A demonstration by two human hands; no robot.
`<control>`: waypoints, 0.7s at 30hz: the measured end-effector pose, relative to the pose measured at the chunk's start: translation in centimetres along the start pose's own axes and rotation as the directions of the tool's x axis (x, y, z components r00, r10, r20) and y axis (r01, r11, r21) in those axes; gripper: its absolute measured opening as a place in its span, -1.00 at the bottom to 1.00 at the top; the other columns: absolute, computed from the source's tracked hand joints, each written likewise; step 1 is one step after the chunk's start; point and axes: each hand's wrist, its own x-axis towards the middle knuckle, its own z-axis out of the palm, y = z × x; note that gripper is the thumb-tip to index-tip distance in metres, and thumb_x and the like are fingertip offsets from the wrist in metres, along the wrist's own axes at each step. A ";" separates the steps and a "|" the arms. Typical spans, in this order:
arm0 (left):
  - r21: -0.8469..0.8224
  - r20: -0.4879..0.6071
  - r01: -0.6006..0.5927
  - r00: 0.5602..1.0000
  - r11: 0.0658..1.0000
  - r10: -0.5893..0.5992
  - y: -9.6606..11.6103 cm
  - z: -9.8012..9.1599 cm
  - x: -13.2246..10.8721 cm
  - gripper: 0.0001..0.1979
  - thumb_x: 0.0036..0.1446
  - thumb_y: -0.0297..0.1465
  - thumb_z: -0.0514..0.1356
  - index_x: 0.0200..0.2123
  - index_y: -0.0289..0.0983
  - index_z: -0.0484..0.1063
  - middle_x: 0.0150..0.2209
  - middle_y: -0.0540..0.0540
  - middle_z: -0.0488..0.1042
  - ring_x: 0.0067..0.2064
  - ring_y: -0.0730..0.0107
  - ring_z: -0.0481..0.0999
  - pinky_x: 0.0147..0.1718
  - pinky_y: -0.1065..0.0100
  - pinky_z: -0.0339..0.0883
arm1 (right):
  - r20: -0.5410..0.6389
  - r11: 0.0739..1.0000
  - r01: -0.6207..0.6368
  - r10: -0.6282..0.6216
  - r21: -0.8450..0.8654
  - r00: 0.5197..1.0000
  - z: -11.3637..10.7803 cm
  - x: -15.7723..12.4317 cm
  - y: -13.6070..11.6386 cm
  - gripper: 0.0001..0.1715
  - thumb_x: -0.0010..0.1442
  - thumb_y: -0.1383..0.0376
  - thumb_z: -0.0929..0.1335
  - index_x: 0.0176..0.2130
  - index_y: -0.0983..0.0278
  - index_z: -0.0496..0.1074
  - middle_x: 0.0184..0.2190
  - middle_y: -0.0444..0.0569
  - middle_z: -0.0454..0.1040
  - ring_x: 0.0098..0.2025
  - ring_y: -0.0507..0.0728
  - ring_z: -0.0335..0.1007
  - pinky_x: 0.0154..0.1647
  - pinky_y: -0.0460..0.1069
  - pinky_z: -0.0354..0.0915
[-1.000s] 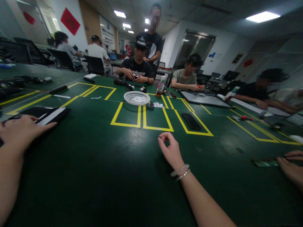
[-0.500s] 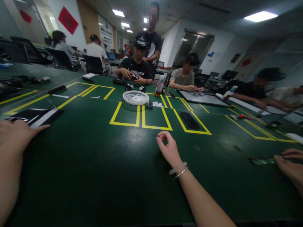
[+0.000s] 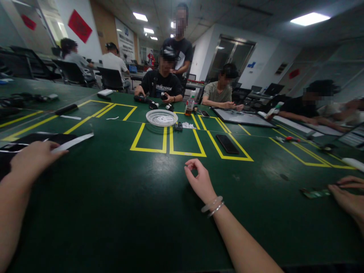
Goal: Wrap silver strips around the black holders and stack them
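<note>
White strip: long, narrow and flat, paper-like, pale with straight edges; it slants up to the right from the thumb side of the left hand, and its near end is hidden under the fingers.
Strip's place: left part of the green surface, by the right edge of a black flat piece; whether its far end rests or floats I cannot tell.
Left hand: gripping the strip between thumb and fingers, back of the hand upward.
Black flat piece: dark, with thin pale lines, partly covered by the left hand.
Right hand: curled closed, thumb and index tips nearly meeting in a ring; anything between them is too small to tell.
Bracelets: two, one pale and thick, one thin and silvery, on the right wrist.
Yellow tape: outlines marked beyond the right hand.
Dark phone: flat inside one outline, near the right hand.
White basket: round, slatted, farther off.
Co-worker's hand: at the far right, touching a green board.
</note>
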 end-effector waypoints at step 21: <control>-0.406 0.194 -0.627 0.652 0.664 0.733 25.7 4.4 -9.3 -0.63 0.19 -0.40 0.23 0.07 -0.21 0.39 -0.01 -0.11 0.36 -0.06 0.19 0.43 -0.15 0.33 0.35 | 0.391 0.860 0.411 -0.282 -0.301 0.876 0.9 -1.8 -2.8 -0.72 0.22 0.27 0.43 -0.06 0.13 0.40 -0.13 -0.14 0.59 -0.05 0.14 0.47 0.25 0.22 0.03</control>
